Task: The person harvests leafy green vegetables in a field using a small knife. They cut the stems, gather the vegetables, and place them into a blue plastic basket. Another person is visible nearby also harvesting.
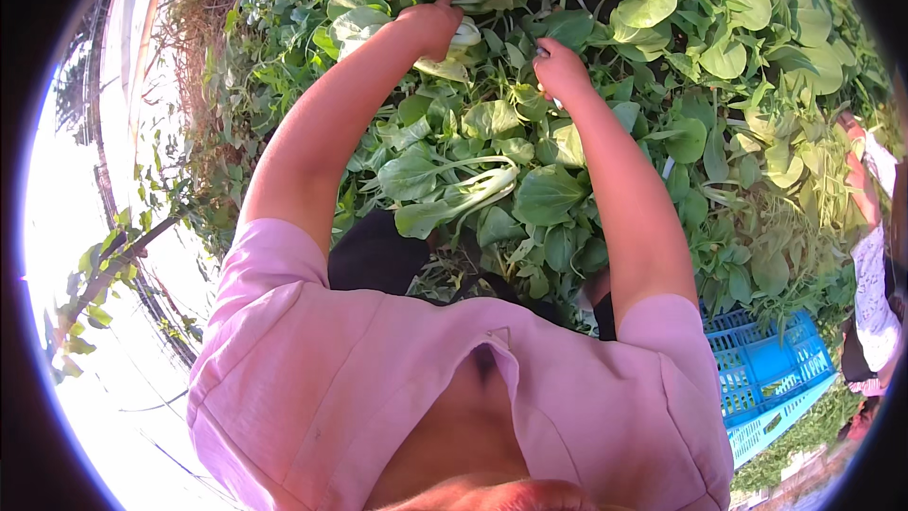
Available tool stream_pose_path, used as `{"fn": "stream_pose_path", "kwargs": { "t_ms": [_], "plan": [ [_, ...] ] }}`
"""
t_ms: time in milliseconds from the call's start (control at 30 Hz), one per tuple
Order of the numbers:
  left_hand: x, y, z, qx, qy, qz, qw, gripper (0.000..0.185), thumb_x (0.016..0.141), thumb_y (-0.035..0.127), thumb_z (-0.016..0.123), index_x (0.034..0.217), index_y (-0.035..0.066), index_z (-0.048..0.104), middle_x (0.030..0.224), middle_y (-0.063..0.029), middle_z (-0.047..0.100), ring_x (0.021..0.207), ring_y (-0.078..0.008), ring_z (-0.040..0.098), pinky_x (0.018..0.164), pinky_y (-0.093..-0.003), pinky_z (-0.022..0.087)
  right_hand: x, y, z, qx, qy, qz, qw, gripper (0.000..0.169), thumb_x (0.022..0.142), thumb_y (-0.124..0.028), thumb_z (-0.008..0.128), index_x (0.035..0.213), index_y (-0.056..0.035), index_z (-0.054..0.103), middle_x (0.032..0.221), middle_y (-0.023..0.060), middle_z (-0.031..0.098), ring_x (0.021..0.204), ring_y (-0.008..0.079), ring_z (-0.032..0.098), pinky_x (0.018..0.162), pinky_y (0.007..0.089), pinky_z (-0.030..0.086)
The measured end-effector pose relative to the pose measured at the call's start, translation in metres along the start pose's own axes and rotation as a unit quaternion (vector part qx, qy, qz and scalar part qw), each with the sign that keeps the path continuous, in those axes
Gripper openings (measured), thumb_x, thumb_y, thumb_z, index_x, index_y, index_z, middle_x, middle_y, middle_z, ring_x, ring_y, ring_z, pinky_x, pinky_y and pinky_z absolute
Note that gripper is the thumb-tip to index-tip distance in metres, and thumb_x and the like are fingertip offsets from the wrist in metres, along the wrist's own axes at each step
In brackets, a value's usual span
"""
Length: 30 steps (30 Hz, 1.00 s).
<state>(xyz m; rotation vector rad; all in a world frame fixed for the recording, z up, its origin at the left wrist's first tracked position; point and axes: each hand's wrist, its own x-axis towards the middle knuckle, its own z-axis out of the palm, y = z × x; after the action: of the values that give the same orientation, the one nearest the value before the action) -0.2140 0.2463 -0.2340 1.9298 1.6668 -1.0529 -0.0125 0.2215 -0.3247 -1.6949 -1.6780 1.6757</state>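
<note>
My left hand (434, 27) is closed around a leafy green plant with broad leaves and a pale stem base (466, 34), at the top of the view. To its right, my right hand (562, 72) grips a slim tool (543, 52), of which only small ends show past the fist. Leaves hide the rest, so its kind is unclear. Between my arms and closer to my body, a bok choy-like plant (482, 188) lies on its side over other leaves, its pale stems pointing right.
Dense leafy greens (723, 21) mixed with weeds surround both hands. A blue plastic crate (770, 362) stands by my right side. Beyond it, at the right rim, another person's arm (862, 188) reaches into the plants. Dry brush (206, 35) and a leafy branch (117, 270) border the left.
</note>
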Motion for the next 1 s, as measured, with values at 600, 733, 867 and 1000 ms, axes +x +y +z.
{"fn": "stream_pose_path", "kwargs": {
  "t_ms": [600,733,867,1000],
  "plan": [
    [-0.003,-0.023,0.024,-0.063,0.058,0.054,0.995,0.071,0.057,0.014,0.068,0.121,0.003,0.039,0.133,-0.018,0.03,0.101,-0.0325,0.053,0.085,-0.0378,0.045,0.026,-0.019,-0.002,0.114,-0.064,0.114,0.985,0.04,0.077,-0.013,0.046,0.117,-0.0143,0.051,0.071,0.0077,0.056,0.051,0.018,0.054,0.044,0.0316,0.045],
    [-0.007,-0.023,0.024,-0.067,0.056,0.058,0.994,0.074,0.057,0.014,0.067,0.124,0.003,0.037,0.135,-0.0182,0.029,0.103,-0.0323,0.053,0.086,-0.0375,0.044,0.035,-0.014,0.012,0.041,-0.044,0.081,0.995,0.041,0.077,-0.015,0.044,0.117,-0.0117,0.051,0.077,0.0117,0.059,0.059,0.0233,0.058,0.051,0.0351,0.047],
    [-0.005,-0.021,0.021,-0.071,0.056,0.068,0.994,0.074,0.057,0.014,0.068,0.123,0.002,0.038,0.134,-0.0182,0.03,0.102,-0.0326,0.053,0.085,-0.0371,0.045,0.067,0.004,0.027,-0.042,-0.034,0.056,0.997,0.038,0.076,-0.012,0.042,0.113,-0.0104,0.053,0.072,0.0102,0.055,0.054,0.0222,0.054,0.047,0.0349,0.044],
    [-0.016,-0.019,0.018,-0.088,0.045,0.071,0.993,0.073,0.056,0.015,0.069,0.121,0.002,0.039,0.129,-0.0181,0.035,0.099,-0.0328,0.054,0.085,-0.0374,0.045,0.052,-0.029,0.01,-0.091,-0.114,0.104,0.984,0.037,0.077,-0.016,0.041,0.111,-0.0044,0.052,0.092,0.0153,0.061,0.079,0.0292,0.06,0.068,0.0379,0.048]
  ]
}}
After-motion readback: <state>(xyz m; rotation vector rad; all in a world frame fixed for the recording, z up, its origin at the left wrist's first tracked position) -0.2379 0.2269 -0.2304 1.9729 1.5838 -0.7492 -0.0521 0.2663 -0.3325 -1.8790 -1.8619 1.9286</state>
